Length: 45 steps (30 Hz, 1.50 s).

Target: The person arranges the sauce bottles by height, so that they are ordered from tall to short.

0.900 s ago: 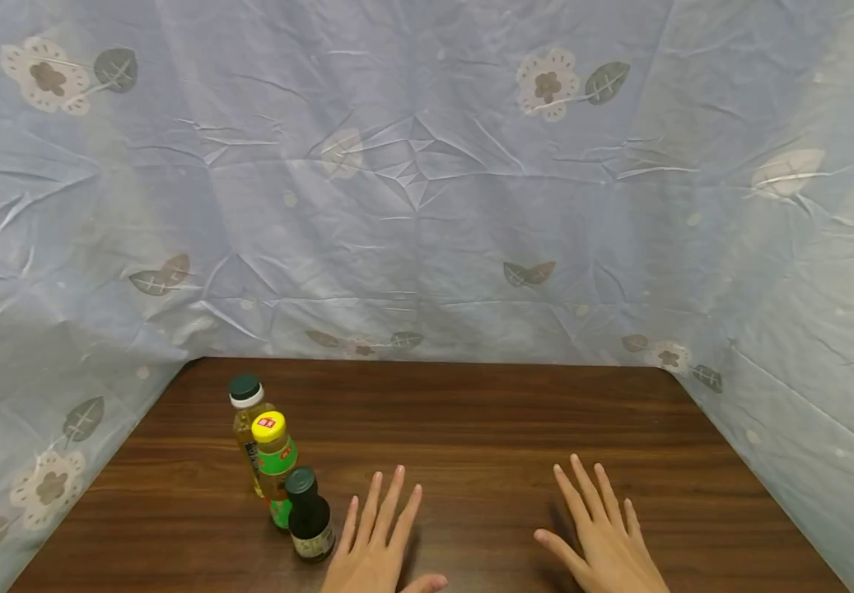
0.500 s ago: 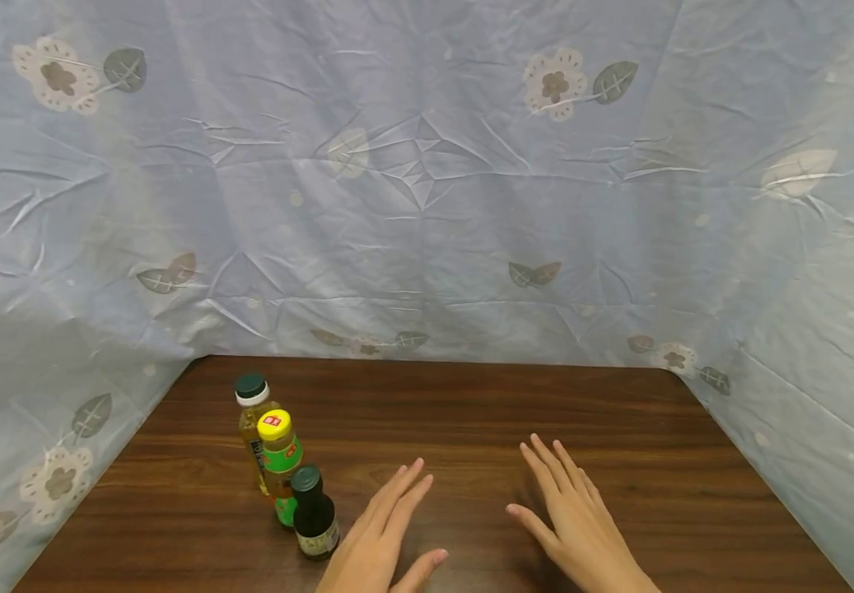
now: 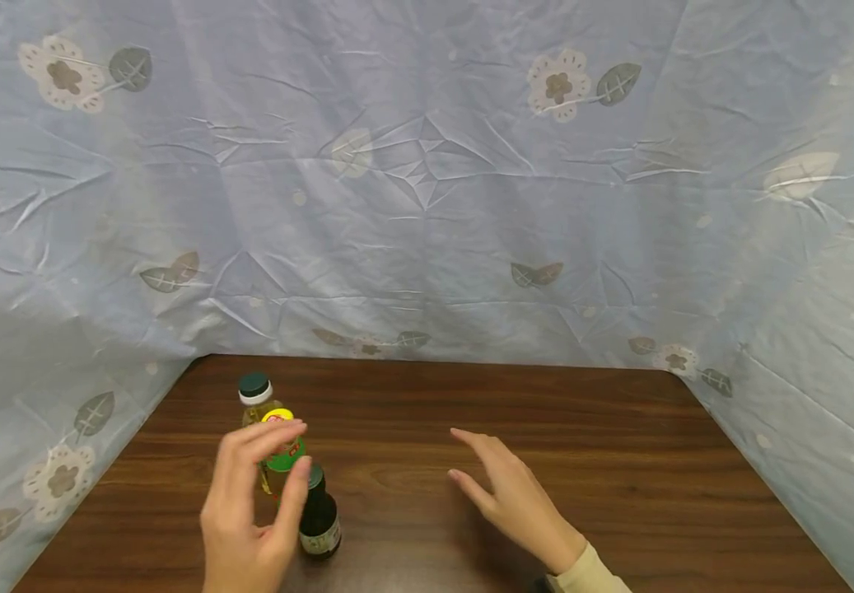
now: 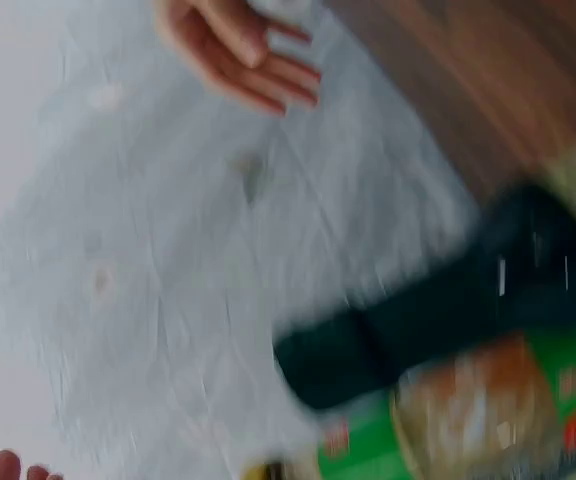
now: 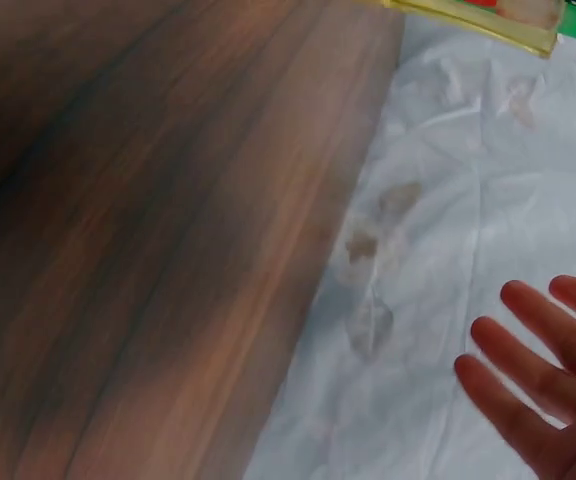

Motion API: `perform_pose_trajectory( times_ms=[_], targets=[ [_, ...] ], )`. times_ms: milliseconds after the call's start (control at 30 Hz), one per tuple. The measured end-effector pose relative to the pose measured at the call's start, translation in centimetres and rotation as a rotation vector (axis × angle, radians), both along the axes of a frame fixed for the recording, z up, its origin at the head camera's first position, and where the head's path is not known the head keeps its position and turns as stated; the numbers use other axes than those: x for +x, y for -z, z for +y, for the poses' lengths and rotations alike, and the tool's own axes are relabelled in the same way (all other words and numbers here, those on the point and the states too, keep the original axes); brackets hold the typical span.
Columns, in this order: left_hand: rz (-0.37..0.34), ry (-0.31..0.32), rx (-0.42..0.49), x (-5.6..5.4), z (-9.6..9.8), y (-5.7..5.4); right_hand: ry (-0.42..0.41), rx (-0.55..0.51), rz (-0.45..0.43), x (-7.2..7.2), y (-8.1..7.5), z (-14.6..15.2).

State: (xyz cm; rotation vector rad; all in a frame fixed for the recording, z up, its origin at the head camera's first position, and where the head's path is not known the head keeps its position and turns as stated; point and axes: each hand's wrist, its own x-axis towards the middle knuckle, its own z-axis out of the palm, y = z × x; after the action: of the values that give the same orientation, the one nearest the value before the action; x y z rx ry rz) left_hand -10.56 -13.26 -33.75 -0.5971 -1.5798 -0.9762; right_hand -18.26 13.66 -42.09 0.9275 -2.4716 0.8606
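Three bottles stand at the left of the wooden table. The small dark one [image 3: 319,523] has a pale label, the middle one [image 3: 289,455] a yellow cap and green label, the rear one [image 3: 254,389] a dark green cap over yellowish contents. My left hand [image 3: 245,511] overlaps the two taller bottles in the head view, thumb and fingers spread in a curve with nothing held. The dark bottle also appears, blurred, in the left wrist view [image 4: 438,310]. Over the middle of the table hovers my right hand [image 3: 515,498], fingers extended, thumb apart, holding nothing.
A wrinkled pale blue cloth [image 3: 427,247] with flower and leaf prints hangs behind the table and along both sides. The brown wooden tabletop [image 3: 619,428] stretches right and back from the bottles. A light sleeve [image 3: 590,572] covers the right forearm.
My left hand has moved left toward the bottles and its fingers have bent into a curve. My right hand has shifted left and turned, its fingers now pointing leftward.
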Motion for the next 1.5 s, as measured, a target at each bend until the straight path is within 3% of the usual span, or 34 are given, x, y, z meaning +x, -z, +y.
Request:
perform_pose_trajectory(
  times_ms=[67, 133, 233, 333, 500, 633, 867, 967, 1133, 1367, 1500],
  targets=[
    [0.009, -0.014, 0.092, -0.1, -1.4, -0.6, -0.057, -0.039, -0.015, -0.7, 0.0, -1.0],
    [-0.027, -0.011, 0.186, -0.3, -2.9, -0.8, -0.11, -0.066, -0.024, -1.4, 0.0, -2.1],
    [-0.145, 0.006, 0.287, -1.0, -5.7, 0.0, -0.176, -0.114, -0.064, -2.3, -0.2, -3.9],
    [-0.304, -0.004, 0.328, -2.1, -8.4, 1.3, -0.22, -0.151, -0.111, -3.1, -0.2, -5.6],
    [-0.556, -0.005, 0.27, -3.4, -11.4, 3.7, -0.297, -0.233, -0.224, -4.5, 0.0, -8.3],
    [-0.716, 0.054, 0.163, -4.4, -12.8, 5.5, -0.387, -0.315, -0.344, -5.3, 0.1, -10.4],
    [-0.858, 0.267, 0.024, -5.8, -14.0, 8.1, -0.583, -0.371, -0.536, -6.0, 0.3, -13.9],
    [-0.95, 0.299, 0.01, -6.0, -14.0, 8.8, -0.634, -0.356, -0.555, -6.1, 0.4, -15.1],
    [-1.019, 0.327, 0.018, -6.6, -14.0, 9.5, -0.647, -0.326, -0.591, -6.1, 0.2, -16.2],
    [-1.034, 0.327, 0.024, -6.9, -13.9, 9.7, -0.676, -0.36, -0.696, -6.1, 0.0, -16.8],
    [-1.042, 0.308, 0.022, -7.0, -14.0, 10.0, -0.674, -0.342, -0.711, -6.2, 0.1, -17.2]
  ],
)
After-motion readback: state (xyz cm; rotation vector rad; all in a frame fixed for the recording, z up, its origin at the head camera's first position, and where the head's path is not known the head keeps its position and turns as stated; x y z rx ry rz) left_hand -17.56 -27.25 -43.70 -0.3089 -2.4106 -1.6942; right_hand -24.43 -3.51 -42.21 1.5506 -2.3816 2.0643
